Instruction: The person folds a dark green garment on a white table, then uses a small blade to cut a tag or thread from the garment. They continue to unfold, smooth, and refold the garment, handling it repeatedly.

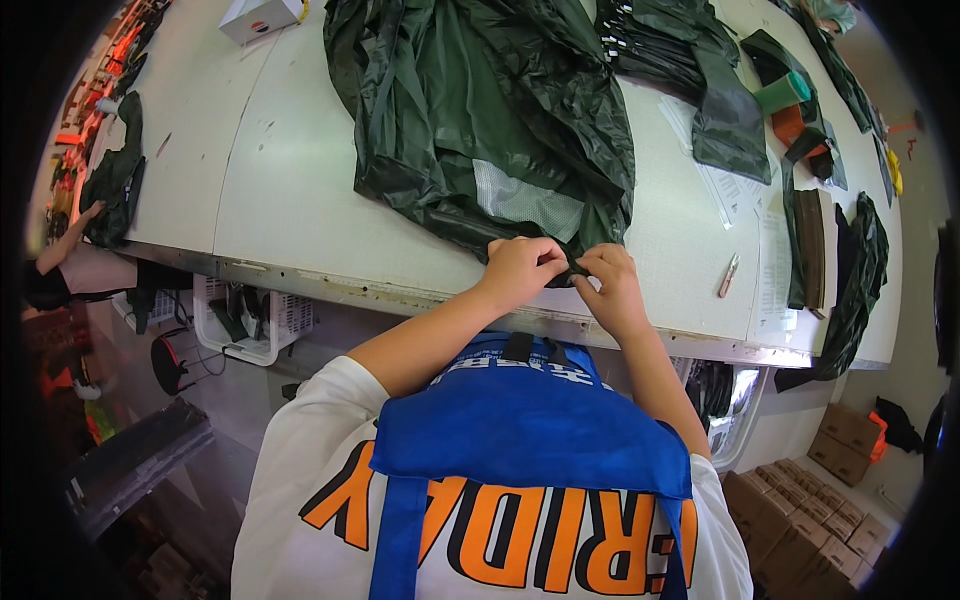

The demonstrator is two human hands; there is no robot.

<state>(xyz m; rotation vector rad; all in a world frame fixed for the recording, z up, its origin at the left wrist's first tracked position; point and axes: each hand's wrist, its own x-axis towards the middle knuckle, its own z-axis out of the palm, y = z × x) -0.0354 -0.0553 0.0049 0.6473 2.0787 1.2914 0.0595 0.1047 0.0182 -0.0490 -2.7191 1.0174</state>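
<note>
Dark green garment [440,130], thin and shiny, lies bunched on the white table [290,160], upper middle of the view, its lower end at the table's near edge. Pale mesh panel [525,200] shows among the folds, close above the hands.

Left hand [522,268]: thumb and fingertips pinched together on the garment's lower edge. Right hand [612,285]: likewise pinched on that edge, just beside the left, fingertips of the two almost meeting. Exact fold between the fingers too small to make out.

Right of the garment: pile of dark green pieces [655,45], a flat one hanging off toward the near side. Green cylinder [785,93] beyond it. Printed sheets [735,195] partly beneath the pile; small cutter-like tool [729,276] near them, well apart from the right hand. Brown strips [808,245] farther right, next to more dark green fabric [858,285] draped over the edge.

Far left: another person's hand [94,211] at a dark green piece. White box [260,20] at the top. Below table level: white basket [285,315] at left, cardboard boxes [820,520] at lower right. Wearer has a blue apron [530,435] over a white shirt.
</note>
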